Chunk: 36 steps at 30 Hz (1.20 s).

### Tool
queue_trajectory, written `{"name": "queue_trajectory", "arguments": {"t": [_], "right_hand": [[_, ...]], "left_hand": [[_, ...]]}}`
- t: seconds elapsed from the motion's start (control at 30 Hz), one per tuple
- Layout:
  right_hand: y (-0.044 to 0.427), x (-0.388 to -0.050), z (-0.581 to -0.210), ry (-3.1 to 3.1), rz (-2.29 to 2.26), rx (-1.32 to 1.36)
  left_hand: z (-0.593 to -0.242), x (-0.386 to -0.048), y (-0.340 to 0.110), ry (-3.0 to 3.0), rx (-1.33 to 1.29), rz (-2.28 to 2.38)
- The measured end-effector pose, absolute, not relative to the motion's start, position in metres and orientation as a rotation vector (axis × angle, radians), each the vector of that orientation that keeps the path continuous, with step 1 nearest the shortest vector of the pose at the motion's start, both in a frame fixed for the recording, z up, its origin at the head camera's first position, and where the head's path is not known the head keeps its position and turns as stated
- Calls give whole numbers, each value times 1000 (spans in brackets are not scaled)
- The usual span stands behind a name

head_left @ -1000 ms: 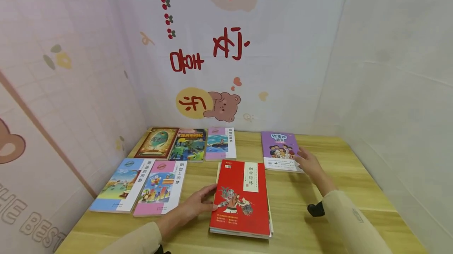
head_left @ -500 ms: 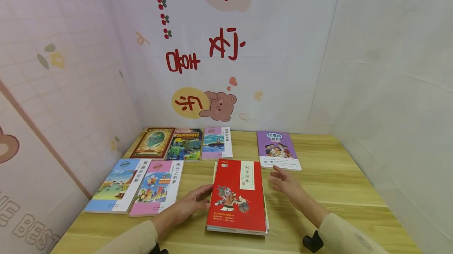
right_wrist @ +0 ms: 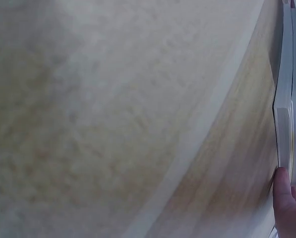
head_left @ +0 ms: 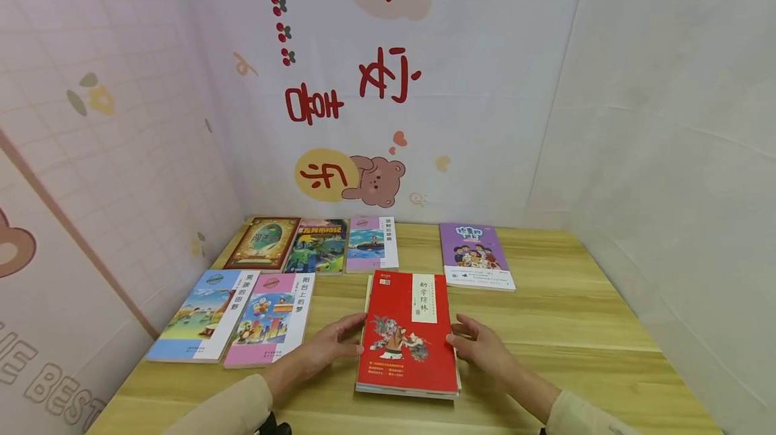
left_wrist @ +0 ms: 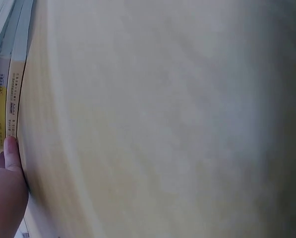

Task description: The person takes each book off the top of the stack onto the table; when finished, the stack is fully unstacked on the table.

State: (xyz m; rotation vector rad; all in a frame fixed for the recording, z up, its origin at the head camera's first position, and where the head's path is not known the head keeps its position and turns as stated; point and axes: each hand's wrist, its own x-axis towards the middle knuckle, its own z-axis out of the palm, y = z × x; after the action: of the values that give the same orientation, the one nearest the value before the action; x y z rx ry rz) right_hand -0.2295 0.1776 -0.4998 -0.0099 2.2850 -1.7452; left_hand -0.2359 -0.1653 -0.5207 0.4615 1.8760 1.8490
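A stack of books topped by a red book (head_left: 403, 337) lies in front of me in the head view. My left hand (head_left: 324, 354) is at the stack's left side, and in the left wrist view its thumb (left_wrist: 11, 153) touches the spines (left_wrist: 13, 101). On the opposite side, my right hand (head_left: 488, 357) has its fingers against the stack's right edge. The right wrist view shows a fingertip (right_wrist: 282, 183) at the page edges (right_wrist: 283, 126). How far the fingers reach under the stack is hidden.
Behind the stack, to the right, lies a purple book (head_left: 473, 246). At the back left are a brown book (head_left: 263, 243), a green book (head_left: 318, 250) and a pink one (head_left: 366, 250). A blue book (head_left: 197, 320) and another pink book (head_left: 267, 320) lie nearer, on the wooden table (head_left: 564, 354).
My right hand has left the purple book's edge and come left and nearer to the stack's right side. The left hand stays beside the stack. The head view shifted slightly.
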Motion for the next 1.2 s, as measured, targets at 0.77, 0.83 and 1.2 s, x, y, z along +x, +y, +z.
{"name": "queue_trajectory", "arguments": {"t": [0.77, 0.83, 1.2], "right_hand": [[181, -216, -495, 2322, -1646, 70], [182, -214, -495, 2323, -1635, 81], [192, -205, -495, 2223, -1617, 17]], "left_hand": [[-512, -228, -149, 2161, 440, 1688], [-512, -228, -150, 2153, 435, 1689], [-512, -228, -150, 2141, 434, 1701]]}}
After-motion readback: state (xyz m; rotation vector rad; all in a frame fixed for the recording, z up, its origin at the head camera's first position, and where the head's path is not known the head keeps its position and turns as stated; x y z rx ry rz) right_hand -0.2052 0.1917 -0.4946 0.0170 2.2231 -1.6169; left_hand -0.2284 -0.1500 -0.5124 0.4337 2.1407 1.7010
